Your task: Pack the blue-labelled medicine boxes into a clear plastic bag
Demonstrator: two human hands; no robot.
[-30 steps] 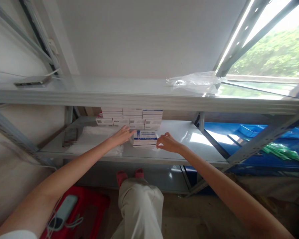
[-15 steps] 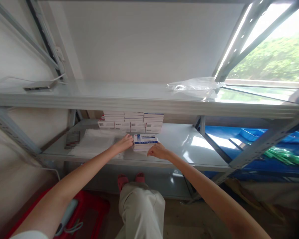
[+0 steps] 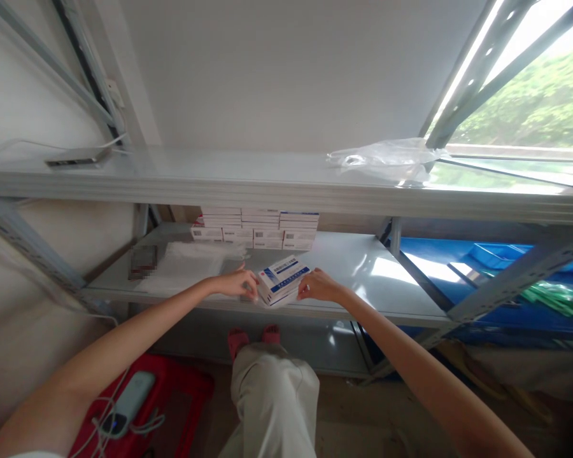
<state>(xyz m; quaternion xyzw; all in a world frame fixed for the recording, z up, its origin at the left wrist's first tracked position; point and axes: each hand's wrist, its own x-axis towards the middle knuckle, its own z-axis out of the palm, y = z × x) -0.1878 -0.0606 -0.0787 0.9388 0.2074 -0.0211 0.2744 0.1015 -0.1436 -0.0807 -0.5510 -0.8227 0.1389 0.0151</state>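
A small stack of white boxes with blue labels (image 3: 282,281) is held between my two hands at the front of the lower metal shelf (image 3: 363,273). My left hand (image 3: 236,284) presses its left end and my right hand (image 3: 318,286) its right end. The stack is tilted, its right side raised. Behind it, rows of similar white boxes (image 3: 258,228) stand stacked at the back of the same shelf.
A clear plastic sheet (image 3: 191,264) and a small dark card (image 3: 141,262) lie on the shelf's left part. The upper shelf (image 3: 248,184) carries a grey device (image 3: 79,157) and a plastic bag (image 3: 386,159). Blue trays (image 3: 496,254) sit at the right. A red crate (image 3: 172,401) stands on the floor.
Both hands drew the small stack of boxes toward the shelf's front edge and closed on its ends. The stack now sits tilted instead of flat.
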